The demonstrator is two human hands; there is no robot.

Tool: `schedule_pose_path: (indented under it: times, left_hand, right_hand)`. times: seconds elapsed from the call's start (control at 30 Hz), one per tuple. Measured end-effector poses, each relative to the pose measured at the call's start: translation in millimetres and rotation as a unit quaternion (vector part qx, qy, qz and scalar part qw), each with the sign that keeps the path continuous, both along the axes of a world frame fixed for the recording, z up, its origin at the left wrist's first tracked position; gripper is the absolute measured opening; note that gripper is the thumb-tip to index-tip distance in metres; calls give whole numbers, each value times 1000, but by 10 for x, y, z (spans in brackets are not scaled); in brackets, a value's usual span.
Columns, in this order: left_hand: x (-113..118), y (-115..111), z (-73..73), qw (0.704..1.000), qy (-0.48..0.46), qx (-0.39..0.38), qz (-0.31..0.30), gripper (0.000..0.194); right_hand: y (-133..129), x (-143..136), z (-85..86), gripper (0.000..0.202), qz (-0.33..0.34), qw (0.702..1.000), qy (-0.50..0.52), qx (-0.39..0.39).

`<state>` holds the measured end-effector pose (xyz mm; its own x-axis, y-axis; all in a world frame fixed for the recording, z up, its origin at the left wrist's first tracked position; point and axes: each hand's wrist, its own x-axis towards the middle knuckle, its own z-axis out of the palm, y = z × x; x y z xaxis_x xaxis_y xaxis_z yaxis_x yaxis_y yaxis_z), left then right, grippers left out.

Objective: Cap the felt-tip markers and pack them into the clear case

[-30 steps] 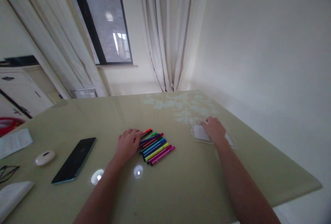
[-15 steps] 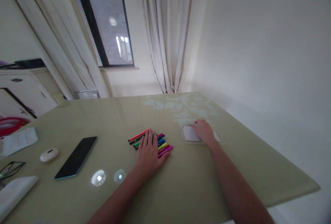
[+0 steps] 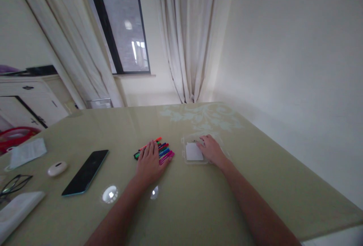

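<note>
My left hand (image 3: 149, 165) lies flat over a bundle of coloured markers (image 3: 167, 157), its fingers stretched forward and its thumb along the near side. Orange, green, blue, red and magenta barrels stick out around it; the rest are covered by the hand. To the right, my right hand (image 3: 212, 150) is at a clear plastic box (image 3: 184, 158), fingers bent and closed on it. A white square of card or paper (image 3: 194, 151) is in the left part of the box. The hand hides part of the box's right side.
On the left of the table (image 3: 181, 212) lie a black phone (image 3: 85, 173), a white rounded case (image 3: 57, 168), glasses (image 3: 15, 185), a white slab-like object (image 3: 21, 212) and a pale cloth-like packet (image 3: 27, 153). A wall (image 3: 297, 87) borders the right side.
The markers have slid left under my left hand. The clear box has shifted left together with my right hand, and the gap between hand and card has changed. The view has turned slightly.
</note>
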<state>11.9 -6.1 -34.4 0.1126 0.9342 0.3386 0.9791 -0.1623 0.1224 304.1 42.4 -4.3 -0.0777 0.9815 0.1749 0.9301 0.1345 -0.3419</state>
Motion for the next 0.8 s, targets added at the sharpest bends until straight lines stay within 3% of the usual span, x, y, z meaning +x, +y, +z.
schedule_pose_path:
  times: [0.1, 0.27, 0.53, 0.8]
  left_hand:
    - [-38, 11, 81, 999, -15, 38, -26, 84]
    - [2, -27, 265, 989, -46, 58, -132, 35]
    - [65, -30, 209, 990, -65, 8, -129, 34]
    - [59, -60, 286, 993, -44, -20, -106, 30]
  right_hand:
    - [-32, -51, 16, 34, 25, 1000, 7, 4]
    - [-59, -46, 59, 37, 32, 999, 25, -8]
    - [-73, -56, 49, 38, 31, 999, 4, -1]
    - [-117, -124, 49, 36, 36, 999, -13, 2]
